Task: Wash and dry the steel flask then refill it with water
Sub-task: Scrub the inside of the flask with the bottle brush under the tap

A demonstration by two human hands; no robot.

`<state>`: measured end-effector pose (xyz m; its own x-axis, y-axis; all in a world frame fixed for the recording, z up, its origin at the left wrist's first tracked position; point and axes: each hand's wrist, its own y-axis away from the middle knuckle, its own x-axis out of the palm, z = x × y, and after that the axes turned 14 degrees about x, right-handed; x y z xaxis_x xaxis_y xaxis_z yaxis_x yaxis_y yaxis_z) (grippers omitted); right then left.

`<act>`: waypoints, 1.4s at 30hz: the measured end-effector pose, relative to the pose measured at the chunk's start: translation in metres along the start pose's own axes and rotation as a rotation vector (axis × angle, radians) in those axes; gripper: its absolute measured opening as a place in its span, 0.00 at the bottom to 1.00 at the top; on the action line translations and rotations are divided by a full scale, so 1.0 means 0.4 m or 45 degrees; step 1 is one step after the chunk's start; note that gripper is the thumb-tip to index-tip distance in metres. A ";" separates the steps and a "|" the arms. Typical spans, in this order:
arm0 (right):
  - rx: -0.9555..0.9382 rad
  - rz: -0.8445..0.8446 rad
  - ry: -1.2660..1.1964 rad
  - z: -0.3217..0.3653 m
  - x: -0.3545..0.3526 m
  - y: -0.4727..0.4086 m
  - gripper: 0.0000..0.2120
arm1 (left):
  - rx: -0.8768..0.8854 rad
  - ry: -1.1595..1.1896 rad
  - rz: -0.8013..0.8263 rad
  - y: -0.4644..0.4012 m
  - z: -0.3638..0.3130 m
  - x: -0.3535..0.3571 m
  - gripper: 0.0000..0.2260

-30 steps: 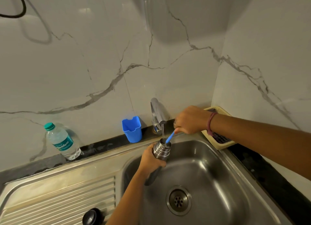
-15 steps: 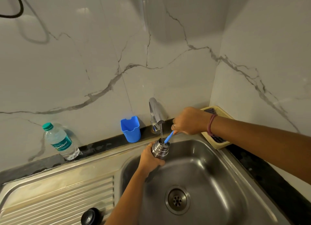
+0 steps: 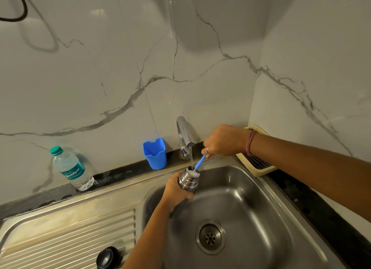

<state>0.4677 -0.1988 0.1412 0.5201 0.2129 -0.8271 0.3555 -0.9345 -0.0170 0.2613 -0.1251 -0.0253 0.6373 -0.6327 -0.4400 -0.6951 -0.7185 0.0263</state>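
**Flask under running tap, brush handle in its mouth**

Steel flask (image 3: 188,179) held over the back-left part of the sink basin (image 3: 251,208), mouth up, tilted slightly, directly below the tap spout. Left hand (image 3: 176,190) curled round the flask body just under the ribbed neck; lower flask hidden behind hand and in shadow. Ring visible on one left finger. Thin water stream (image 3: 191,158) falls from the chrome tap (image 3: 184,134) into the flask opening; white foam or water shows at the mouth. Blue brush handle (image 3: 200,162) slants from the flask mouth up to the right; brush head inside the flask, not visible. Right hand (image 3: 222,141) pinches the top end of the handle, fingers closed round it, just right of the spout. Ring on a right finger, pink-purple band (image 3: 250,142) on the right wrist.

Drain (image 3: 210,237) at basin bottom, in front of the flask. Ribbed drainboard (image 3: 70,238) left of the basin; black round cap (image 3: 107,258) lies on it near the bottom edge. Blue plastic cup (image 3: 155,156) on the black bench strip (image 3: 124,171) behind the sink, left of the tap. Clear water bottle (image 3: 71,168) with green cap and teal label stands further left, leaning against the marble wall (image 3: 100,77). Cream tray (image 3: 257,164) with dark insert in the right back corner, partly behind the right wrist. Black cable (image 3: 22,9) top left.
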 end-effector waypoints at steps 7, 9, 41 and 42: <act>0.387 0.308 -0.294 -0.022 -0.069 -0.027 0.18 | 0.013 0.083 0.028 -0.006 -0.018 0.010 0.30; 0.507 0.356 -0.370 -0.021 -0.075 -0.035 0.17 | 0.001 0.104 0.012 -0.014 -0.022 0.017 0.31; 0.861 0.393 -1.099 0.027 0.192 -0.049 0.24 | -0.051 0.109 -0.157 0.001 -0.011 0.047 0.31; 0.732 0.364 -0.996 0.041 0.190 -0.055 0.27 | -0.047 0.100 -0.156 0.000 -0.008 0.047 0.31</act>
<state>0.4867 -0.1669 0.0695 -0.2013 -0.0944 -0.9750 -0.2380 -0.9608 0.1422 0.2743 -0.1378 -0.0306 0.7417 -0.5591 -0.3707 -0.5987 -0.8009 0.0101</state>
